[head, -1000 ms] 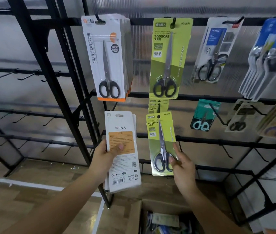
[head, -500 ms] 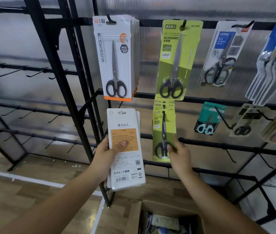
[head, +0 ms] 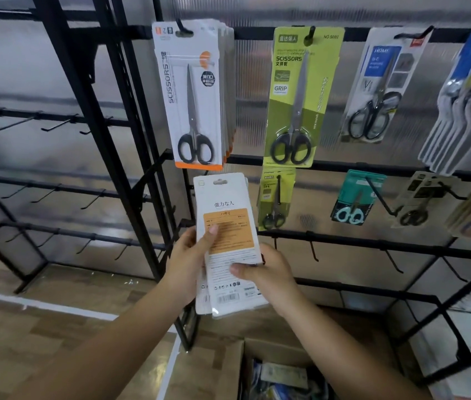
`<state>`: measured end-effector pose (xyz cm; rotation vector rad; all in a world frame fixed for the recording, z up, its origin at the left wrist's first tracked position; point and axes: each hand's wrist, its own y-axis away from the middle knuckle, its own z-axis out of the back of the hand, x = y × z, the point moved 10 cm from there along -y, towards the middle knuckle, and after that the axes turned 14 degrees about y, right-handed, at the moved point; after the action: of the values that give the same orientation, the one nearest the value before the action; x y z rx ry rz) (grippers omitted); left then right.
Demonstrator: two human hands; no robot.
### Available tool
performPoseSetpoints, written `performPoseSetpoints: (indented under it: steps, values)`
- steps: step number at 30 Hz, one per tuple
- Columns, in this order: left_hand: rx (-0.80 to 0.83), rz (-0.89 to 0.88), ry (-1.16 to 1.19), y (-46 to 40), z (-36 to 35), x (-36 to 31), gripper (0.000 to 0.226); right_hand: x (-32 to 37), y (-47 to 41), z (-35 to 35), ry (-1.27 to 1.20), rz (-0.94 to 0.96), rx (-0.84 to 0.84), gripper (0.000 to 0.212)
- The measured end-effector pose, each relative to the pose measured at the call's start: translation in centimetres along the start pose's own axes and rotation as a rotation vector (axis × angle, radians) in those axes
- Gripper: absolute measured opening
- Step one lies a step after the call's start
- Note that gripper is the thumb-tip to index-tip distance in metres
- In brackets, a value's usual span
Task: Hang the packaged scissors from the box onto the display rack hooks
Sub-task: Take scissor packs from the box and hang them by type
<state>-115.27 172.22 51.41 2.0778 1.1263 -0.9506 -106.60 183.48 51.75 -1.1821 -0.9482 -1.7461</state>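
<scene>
Scissors packs (head: 227, 243), back side up, are gripped by left hand (head: 188, 261) and right hand (head: 269, 272) fingers.

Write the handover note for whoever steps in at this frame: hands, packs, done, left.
Left hand: grips the white packs, backs facing you.
Right hand: pinches the front pack's lower right edge.
Done: small green pack hangs on the second-row hook, under the large green pack.
Left: hang the white packs; the orange-trimmed packs hang directly above. More stock sits in the box.
</scene>
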Motion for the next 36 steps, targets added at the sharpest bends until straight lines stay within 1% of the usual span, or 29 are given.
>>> performPoseSetpoints:
  steps: [2,4,6,7,10,12,16,20,22,24,26,27,28,29,31,32,33,34,36]
  values:
    - [0.019,0.033,0.043,-0.2,-0.1,0.1,0.038,-0.4,0.0,0.6,-0.1,-0.013,-0.002,0.03]
    - [0.003,0.072,0.091,-0.4,0.2,0.4,0.021,-1.0,0.1,1.2,-0.172,-0.047,-0.005,0.028]
    - [-0.013,0.088,0.111,-0.5,0.3,0.7,0.012,-1.4,0.2,1.8,-0.224,-0.069,-0.028,0.029]
    - [-0.019,0.079,0.105,-0.6,0.3,0.7,0.013,-1.5,0.2,2.2,-0.246,-0.068,-0.045,0.031]
    - [-0.043,0.03,0.055,-0.5,0.5,0.2,0.026,-1.8,0.3,3.3,-0.319,-0.049,-0.086,0.036]
    - [-0.055,0.007,0.042,-0.4,0.8,0.0,0.026,-1.9,0.4,3.7,-0.332,-0.033,-0.102,0.036]
    - [-0.094,-0.068,-0.005,-0.3,1.3,-0.5,0.021,-1.4,0.9,4.9,-0.261,0.051,-0.171,0.035]
    - [-0.09,-0.097,-0.017,0.0,0.9,-0.9,0.024,-0.4,1.3,4.9,-0.19,0.121,-0.205,0.041]
    - [-0.065,-0.123,-0.05,0.3,0.3,-1.1,0.029,0.4,1.6,4.9,-0.117,0.165,-0.244,0.045]
    - [0.005,-0.179,-0.047,0.7,-0.7,-1.7,0.044,1.7,2.1,5.0,-0.005,0.236,-0.302,0.045]
    - [0.141,-0.217,-0.012,1.3,-2.4,-2.0,0.065,3.2,2.5,4.9,0.197,0.306,-0.365,0.045]
    - [0.209,-0.214,-0.013,1.4,-3.2,-2.0,0.069,3.9,2.7,4.7,0.315,0.334,-0.392,0.048]
    - [0.252,-0.192,-0.019,1.5,-3.7,-1.9,0.066,4.5,2.9,4.4,0.425,0.362,-0.411,0.052]
    - [0.253,-0.145,0.005,1.3,-3.8,-1.6,0.059,5.1,3.1,3.9,0.516,0.394,-0.419,0.055]
    - [0.209,-0.01,0.094,0.9,-3.2,-0.6,0.042,6.1,3.4,2.5,0.677,0.452,-0.394,0.06]
    - [0.209,0.057,0.128,0.8,-3.1,-0.1,0.038,6.3,3.4,1.9,0.756,0.467,-0.374,0.062]
    - [0.219,0.125,0.16,0.8,-3.1,0.4,0.046,6.4,3.3,1.5,0.815,0.468,-0.36,0.064]
    - [0.211,0.178,0.191,0.8,-3.0,0.7,0.059,6.3,3.1,1.4,0.845,0.457,-0.355,0.066]
    - [0.249,0.197,0.194,1.0,-3.2,0.6,0.084,6.4,2.8,1.5,0.866,0.43,-0.353,0.066]
